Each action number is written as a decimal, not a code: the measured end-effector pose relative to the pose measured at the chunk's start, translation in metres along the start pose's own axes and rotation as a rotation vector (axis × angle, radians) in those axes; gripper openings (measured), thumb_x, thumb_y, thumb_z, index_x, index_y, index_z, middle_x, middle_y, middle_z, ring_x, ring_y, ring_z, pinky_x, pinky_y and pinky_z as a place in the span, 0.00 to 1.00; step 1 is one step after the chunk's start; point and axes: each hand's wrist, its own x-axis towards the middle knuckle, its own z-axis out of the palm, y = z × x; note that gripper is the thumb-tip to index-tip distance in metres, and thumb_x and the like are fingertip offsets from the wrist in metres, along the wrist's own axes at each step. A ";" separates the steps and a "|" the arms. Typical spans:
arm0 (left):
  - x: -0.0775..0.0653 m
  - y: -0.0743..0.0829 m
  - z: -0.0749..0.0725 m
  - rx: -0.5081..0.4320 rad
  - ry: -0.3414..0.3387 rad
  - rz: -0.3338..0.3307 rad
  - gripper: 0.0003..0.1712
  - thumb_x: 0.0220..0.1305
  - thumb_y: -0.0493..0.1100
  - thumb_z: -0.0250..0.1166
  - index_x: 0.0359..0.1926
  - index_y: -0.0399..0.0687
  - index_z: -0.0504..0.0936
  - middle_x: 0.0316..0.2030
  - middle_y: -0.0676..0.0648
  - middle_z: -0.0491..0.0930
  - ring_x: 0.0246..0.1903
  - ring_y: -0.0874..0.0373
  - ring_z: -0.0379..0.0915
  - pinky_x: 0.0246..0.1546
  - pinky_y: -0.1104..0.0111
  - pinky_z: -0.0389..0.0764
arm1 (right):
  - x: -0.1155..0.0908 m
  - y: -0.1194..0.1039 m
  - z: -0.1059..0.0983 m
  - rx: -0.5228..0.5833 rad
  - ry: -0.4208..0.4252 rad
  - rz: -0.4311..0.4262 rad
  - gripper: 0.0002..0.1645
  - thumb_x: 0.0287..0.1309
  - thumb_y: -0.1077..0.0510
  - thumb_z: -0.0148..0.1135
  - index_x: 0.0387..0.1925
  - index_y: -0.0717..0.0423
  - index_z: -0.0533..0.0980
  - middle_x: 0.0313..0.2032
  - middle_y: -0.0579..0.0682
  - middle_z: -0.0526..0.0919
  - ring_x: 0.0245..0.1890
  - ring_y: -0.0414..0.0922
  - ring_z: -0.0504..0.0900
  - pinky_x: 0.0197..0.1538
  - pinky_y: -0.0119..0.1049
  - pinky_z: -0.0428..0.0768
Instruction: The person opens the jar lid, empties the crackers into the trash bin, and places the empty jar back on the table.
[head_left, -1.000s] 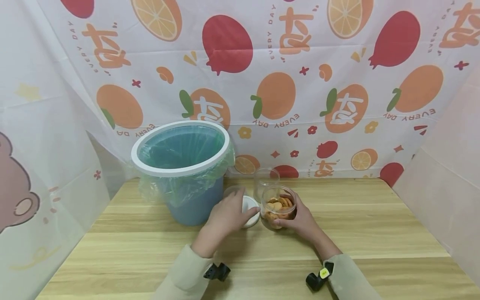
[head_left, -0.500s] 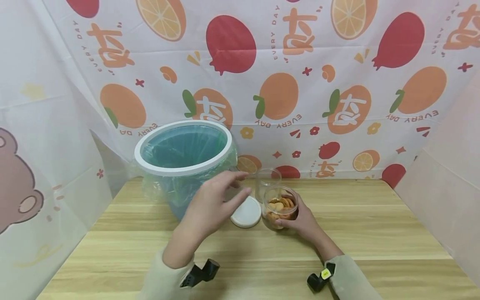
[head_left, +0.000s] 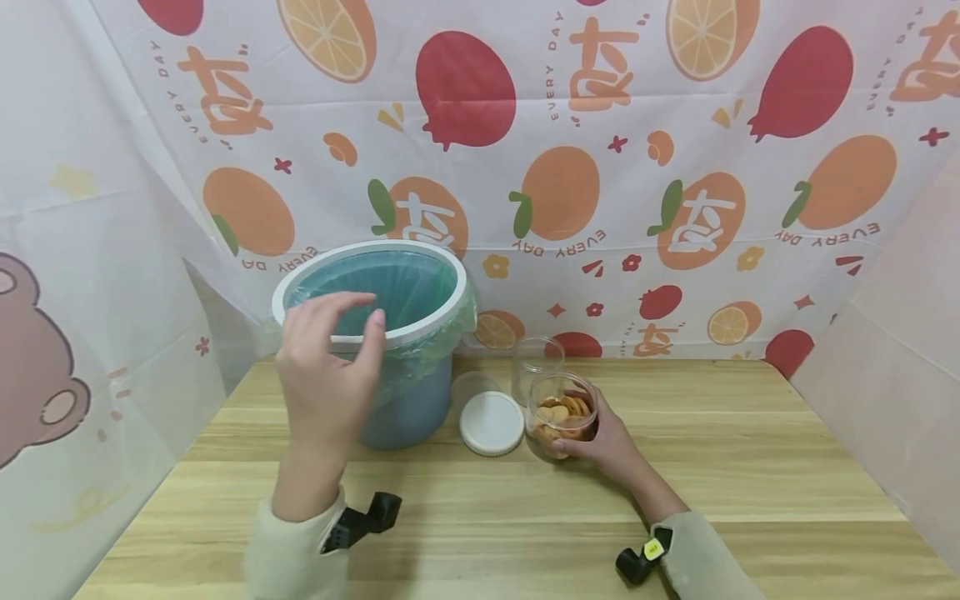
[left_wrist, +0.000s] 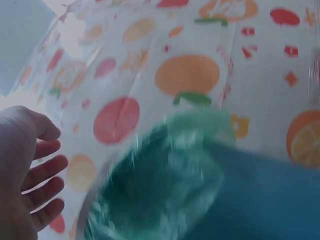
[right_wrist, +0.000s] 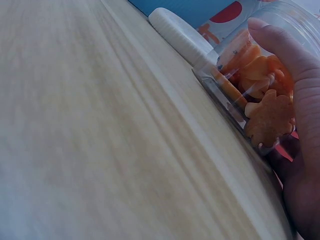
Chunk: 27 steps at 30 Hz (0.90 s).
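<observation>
My left hand (head_left: 322, 358) is raised in front of the rim of a blue waste bin (head_left: 405, 408). The bin has a white ring and a green plastic liner (head_left: 442, 333). In the left wrist view the fingers (left_wrist: 47, 170) are loosely bent, and nothing shows between them and the thumb. My right hand (head_left: 600, 437) grips a clear jar (head_left: 542, 437) from its right side, thumb in front. The jar stands uncapped on the table, holding several brown biscuits (right_wrist: 270, 117), one flower-shaped. A round white lid (head_left: 491, 423) lies flat just left of it.
Behind the held jar stands another clear jar (head_left: 538, 354). A clear round object (head_left: 474, 383), hard to make out, lies between the bin and the white lid. Wooden table (head_left: 712, 500) underneath; a fruit-print cloth (head_left: 630, 208) hangs behind.
My left hand has moved left and up, from beside the white lid to the front of the bin. The white lid is now fully uncovered. My right hand stays on the jar.
</observation>
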 end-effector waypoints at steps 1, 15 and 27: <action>0.001 -0.005 -0.002 0.024 0.000 -0.014 0.11 0.63 0.37 0.67 0.45 0.37 0.86 0.43 0.38 0.86 0.47 0.42 0.77 0.54 0.62 0.69 | 0.000 0.000 0.000 0.001 0.000 0.002 0.60 0.47 0.48 0.81 0.75 0.29 0.54 0.73 0.48 0.68 0.75 0.51 0.65 0.75 0.58 0.60; 0.004 -0.063 -0.019 0.152 -0.142 -0.302 0.35 0.61 0.49 0.67 0.67 0.41 0.72 0.64 0.36 0.73 0.66 0.41 0.65 0.65 0.39 0.67 | 0.000 -0.001 0.000 -0.010 0.000 0.022 0.61 0.47 0.48 0.81 0.76 0.31 0.53 0.73 0.46 0.68 0.74 0.49 0.65 0.75 0.52 0.62; 0.000 -0.075 -0.021 0.139 -0.239 -0.408 0.41 0.67 0.59 0.58 0.74 0.44 0.62 0.74 0.38 0.57 0.72 0.42 0.54 0.70 0.34 0.59 | -0.002 -0.003 -0.001 -0.014 0.000 0.015 0.60 0.47 0.48 0.81 0.76 0.31 0.54 0.73 0.47 0.68 0.74 0.49 0.65 0.70 0.28 0.63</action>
